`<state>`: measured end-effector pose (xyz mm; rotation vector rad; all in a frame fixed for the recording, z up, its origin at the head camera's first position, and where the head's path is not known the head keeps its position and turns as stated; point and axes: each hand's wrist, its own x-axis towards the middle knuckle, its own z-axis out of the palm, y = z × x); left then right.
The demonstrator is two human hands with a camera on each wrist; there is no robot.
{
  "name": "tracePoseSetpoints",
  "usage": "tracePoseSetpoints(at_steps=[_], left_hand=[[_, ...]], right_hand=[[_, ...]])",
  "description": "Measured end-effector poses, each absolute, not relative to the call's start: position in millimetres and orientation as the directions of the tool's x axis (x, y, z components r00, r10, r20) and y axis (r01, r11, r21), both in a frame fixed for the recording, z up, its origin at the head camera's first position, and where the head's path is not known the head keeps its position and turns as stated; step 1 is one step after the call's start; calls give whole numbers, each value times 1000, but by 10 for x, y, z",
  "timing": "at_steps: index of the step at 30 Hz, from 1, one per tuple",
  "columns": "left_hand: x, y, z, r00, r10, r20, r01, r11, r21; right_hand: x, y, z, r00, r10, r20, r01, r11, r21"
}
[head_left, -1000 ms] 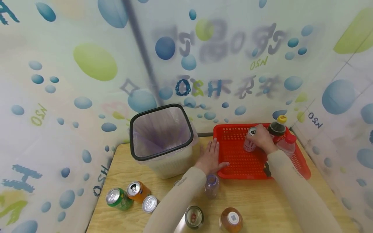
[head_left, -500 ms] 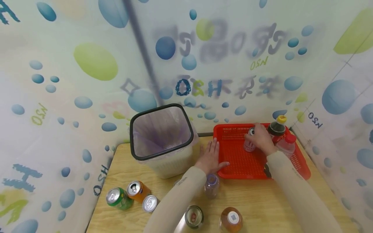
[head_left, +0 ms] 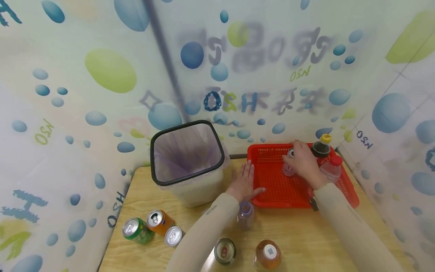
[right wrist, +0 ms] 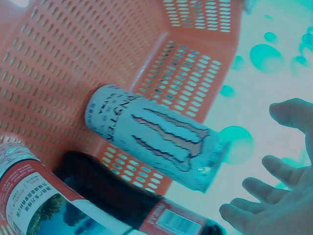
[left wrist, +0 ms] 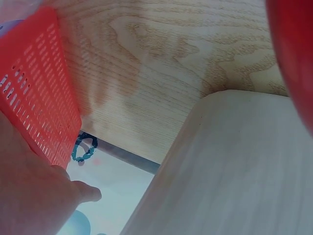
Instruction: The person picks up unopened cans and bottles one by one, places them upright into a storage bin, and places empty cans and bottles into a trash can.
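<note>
A pale energy drink can [head_left: 289, 169] with claw-like marks stands in the red plastic basket [head_left: 275, 192]. My right hand [head_left: 303, 162] is just to its right; in the right wrist view the fingers [right wrist: 259, 188] are spread and apart from the can [right wrist: 151, 132]. Beside that hand stand a dark bottle with a yellow cap [head_left: 320, 148] and a clear bottle with a red cap [head_left: 331, 170]. My left hand [head_left: 242, 185] rests against the basket's left side, fingers straight along the outside and thumb over the rim. The left wrist view shows it at the perforated wall [left wrist: 41, 88].
A lined bin [head_left: 204, 187] stands left of the basket. Nearer me on the wooden table are a green can [head_left: 139, 231], an orange can [head_left: 161, 223], a silver-topped can [head_left: 174, 236], another can [head_left: 225, 251], a clear bottle [head_left: 245, 217] and an amber bottle [head_left: 267, 255].
My right hand has loosened from around the can's top and drawn slightly away. The can stays upright in the basket, and my left hand keeps its place at the basket's side.
</note>
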<state>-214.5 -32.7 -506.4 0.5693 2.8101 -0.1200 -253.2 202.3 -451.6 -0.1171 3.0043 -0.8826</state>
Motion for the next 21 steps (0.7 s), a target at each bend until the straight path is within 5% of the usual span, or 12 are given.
tracePoseSetpoints(at_steps=[10, 21], left_hand=[[-2139, -333, -5028, -889, 350, -294, 367, 930, -2], [-2154, -346, -5067, -882, 374, -288, 384, 923, 22]], right_hand=[[-2129, 2079, -4450, -997, -71, 20, -66, 738, -672], [-1792, 2096, -4510, -998, -52, 40, -65, 742, -667]])
